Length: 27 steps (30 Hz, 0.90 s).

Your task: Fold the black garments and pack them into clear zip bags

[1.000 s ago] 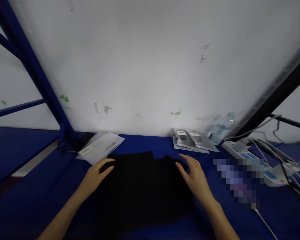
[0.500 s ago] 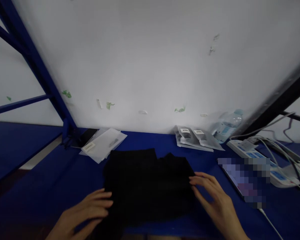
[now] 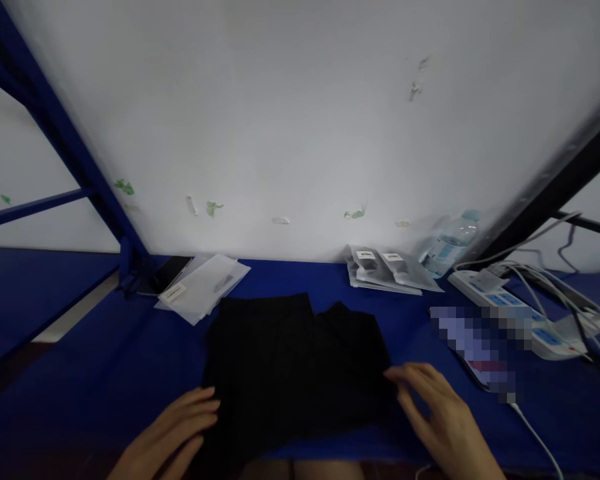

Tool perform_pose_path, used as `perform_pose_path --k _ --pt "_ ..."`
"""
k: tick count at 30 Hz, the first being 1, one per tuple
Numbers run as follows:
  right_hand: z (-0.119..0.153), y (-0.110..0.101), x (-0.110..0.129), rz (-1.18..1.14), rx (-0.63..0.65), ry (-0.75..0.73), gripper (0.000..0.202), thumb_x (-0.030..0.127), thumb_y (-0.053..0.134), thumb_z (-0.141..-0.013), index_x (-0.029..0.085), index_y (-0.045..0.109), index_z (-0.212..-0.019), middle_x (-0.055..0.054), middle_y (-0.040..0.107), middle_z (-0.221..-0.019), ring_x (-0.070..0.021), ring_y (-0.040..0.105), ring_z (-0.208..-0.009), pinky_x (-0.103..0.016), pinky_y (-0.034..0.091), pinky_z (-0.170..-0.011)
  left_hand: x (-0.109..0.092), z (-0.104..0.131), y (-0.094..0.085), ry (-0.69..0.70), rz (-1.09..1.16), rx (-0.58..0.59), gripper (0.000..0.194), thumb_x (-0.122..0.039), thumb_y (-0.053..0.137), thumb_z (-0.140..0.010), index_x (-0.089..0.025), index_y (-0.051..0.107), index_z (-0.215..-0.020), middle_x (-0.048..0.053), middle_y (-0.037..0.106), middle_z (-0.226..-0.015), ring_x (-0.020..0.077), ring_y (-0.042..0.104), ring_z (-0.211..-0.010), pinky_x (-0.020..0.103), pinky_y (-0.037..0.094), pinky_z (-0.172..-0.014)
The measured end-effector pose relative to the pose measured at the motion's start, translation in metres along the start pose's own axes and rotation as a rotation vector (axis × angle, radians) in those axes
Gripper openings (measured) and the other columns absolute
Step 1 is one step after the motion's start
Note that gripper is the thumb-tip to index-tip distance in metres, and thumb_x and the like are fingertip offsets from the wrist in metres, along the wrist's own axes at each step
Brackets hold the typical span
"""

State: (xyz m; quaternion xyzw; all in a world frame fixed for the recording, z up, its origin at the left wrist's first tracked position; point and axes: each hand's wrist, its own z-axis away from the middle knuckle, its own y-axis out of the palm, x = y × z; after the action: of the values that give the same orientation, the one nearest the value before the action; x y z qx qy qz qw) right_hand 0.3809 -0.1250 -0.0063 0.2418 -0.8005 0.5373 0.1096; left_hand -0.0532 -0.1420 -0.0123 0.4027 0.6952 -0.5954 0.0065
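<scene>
A dark black garment [image 3: 295,373], folded or bunched in outline, lies flat on the blue table in front of me. Its exact kind is hard to make out in the low light. At its lower left edge rests my left hand [image 3: 173,430], fingers stretched out and side by side, fingertips touching the cloth. On the opposite side my right hand [image 3: 443,413] has its thumb and fingertips closed at the garment's right edge, the other fingers curled behind.
Clear plastic bags with labels [image 3: 205,290] lie at the back left beside a dark phone-like object [image 3: 173,272]. More labelled bags [image 3: 387,270], a water bottle [image 3: 453,247], a power strip [image 3: 545,333] with cables, and a blurred-out phone [image 3: 473,347] are on the right.
The garment's right side is spread a little further and its lower edge shows more plainly. My right hand has shifted slightly right and down with that edge. The view has tilted slightly.
</scene>
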Motion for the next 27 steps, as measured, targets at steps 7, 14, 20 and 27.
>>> perform_pose_path --k 7,14,20,27 --pt "-0.058 0.020 0.022 0.052 0.181 -0.100 0.022 0.013 0.040 -0.087 0.022 0.060 -0.084 -0.005 0.064 -0.084 -0.0209 0.059 -0.082 -0.037 0.051 -0.076 -0.033 -0.090 0.010 -0.061 0.131 0.275 0.040 -0.031 0.037 -0.099 -0.033 0.045 -0.138 0.001 0.051 -0.141 0.0201 0.049 -0.127 0.036 0.041 -0.108" --pt "-0.059 0.036 0.005 0.109 0.110 -0.119 0.044 0.009 0.039 -0.087 0.023 0.055 -0.126 -0.008 0.062 -0.115 -0.0213 0.060 -0.104 -0.038 0.052 -0.089 -0.024 -0.136 0.027 0.059 -0.031 0.300 0.045 -0.039 0.028 -0.102 -0.029 0.033 -0.146 0.003 0.035 -0.152 0.0246 0.025 -0.142 0.050 0.022 -0.115" --pt "-0.076 0.045 0.003 0.223 0.119 -0.053 0.053 0.018 0.034 -0.093 0.031 0.036 -0.144 -0.008 0.057 -0.126 -0.0191 0.068 -0.092 -0.029 0.056 -0.069 -0.003 -0.208 0.039 0.096 -0.123 0.209 0.047 -0.047 0.029 -0.100 -0.030 0.040 -0.143 0.006 0.032 -0.154 0.0289 0.023 -0.142 0.053 0.021 -0.112" --pt "-0.090 0.058 0.011 0.509 0.120 0.087 0.042 0.040 0.041 -0.095 0.026 0.050 -0.134 -0.008 0.060 -0.103 -0.0149 0.066 -0.058 -0.023 0.043 -0.044 0.009 -0.224 0.056 0.098 -0.168 0.247 0.050 -0.049 0.030 -0.099 -0.031 0.033 -0.146 0.007 0.031 -0.154 0.0292 0.022 -0.142 0.055 0.018 -0.112"
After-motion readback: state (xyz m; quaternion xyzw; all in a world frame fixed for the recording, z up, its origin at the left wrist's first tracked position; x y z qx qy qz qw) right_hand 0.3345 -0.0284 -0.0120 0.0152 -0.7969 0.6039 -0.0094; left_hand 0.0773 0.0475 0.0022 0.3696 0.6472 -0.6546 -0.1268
